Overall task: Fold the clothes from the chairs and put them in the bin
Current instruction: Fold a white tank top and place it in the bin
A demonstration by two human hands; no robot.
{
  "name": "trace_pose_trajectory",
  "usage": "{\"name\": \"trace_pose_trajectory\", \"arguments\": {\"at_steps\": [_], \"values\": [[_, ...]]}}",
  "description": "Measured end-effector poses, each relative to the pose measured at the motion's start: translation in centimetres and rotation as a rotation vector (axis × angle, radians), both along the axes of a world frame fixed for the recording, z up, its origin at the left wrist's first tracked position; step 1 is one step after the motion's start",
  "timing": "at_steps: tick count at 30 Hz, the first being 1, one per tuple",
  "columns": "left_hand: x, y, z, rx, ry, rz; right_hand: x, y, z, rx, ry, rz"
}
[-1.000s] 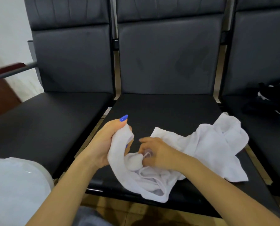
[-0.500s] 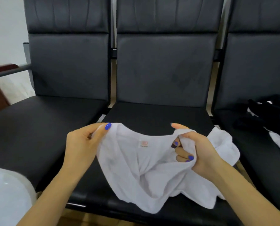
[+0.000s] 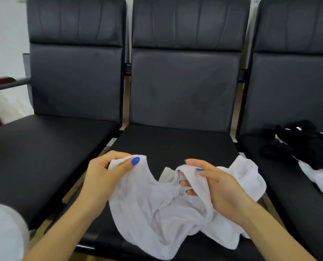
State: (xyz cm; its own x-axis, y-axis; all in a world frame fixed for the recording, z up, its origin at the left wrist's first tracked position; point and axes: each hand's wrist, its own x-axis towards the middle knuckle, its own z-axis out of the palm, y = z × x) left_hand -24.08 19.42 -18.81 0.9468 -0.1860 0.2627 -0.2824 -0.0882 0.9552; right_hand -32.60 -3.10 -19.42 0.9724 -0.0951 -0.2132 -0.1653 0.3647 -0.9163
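Observation:
A crumpled white garment point(image 3: 156, 210) lies on the front of the middle black chair seat point(image 3: 175, 144). My left hand point(image 3: 104, 176) pinches its upper left edge between thumb and fingers. My right hand point(image 3: 213, 183) grips the fabric near the neckline, fingers curled under the cloth. The curved neckline dips between the two hands. The rest of the garment trails off to the right and over the seat's front edge.
A pile of black and white clothes point(image 3: 303, 147) lies on the right chair seat point(image 3: 288, 185). To the left stands another black chair seat point(image 3: 34, 147). A white rounded object point(image 3: 4, 228) shows at the bottom left corner. A dark rail point(image 3: 8, 84) runs at far left.
The hands have spread the bunched white garment apart and hold it by its top edge. The neckline now sags lower between them and the label is no longer visible.

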Motion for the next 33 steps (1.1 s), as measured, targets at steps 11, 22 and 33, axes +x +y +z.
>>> {"name": "trace_pose_trajectory", "arguments": {"at_steps": [11, 22, 33], "values": [[-0.1, 0.4, 0.1, -0.146, 0.105, -0.171, 0.0, -0.5, -0.5, 0.169, 0.024, 0.074], [-0.2, 0.1, -0.4, -0.043, 0.117, -0.337, -0.2, 0.2, -1.2, -0.251, 0.007, -0.011], [0.1, 0.0, -0.9, -0.045, 0.054, -0.418, -0.3, 0.3, -1.7, -0.531, 0.085, 0.101]]}}
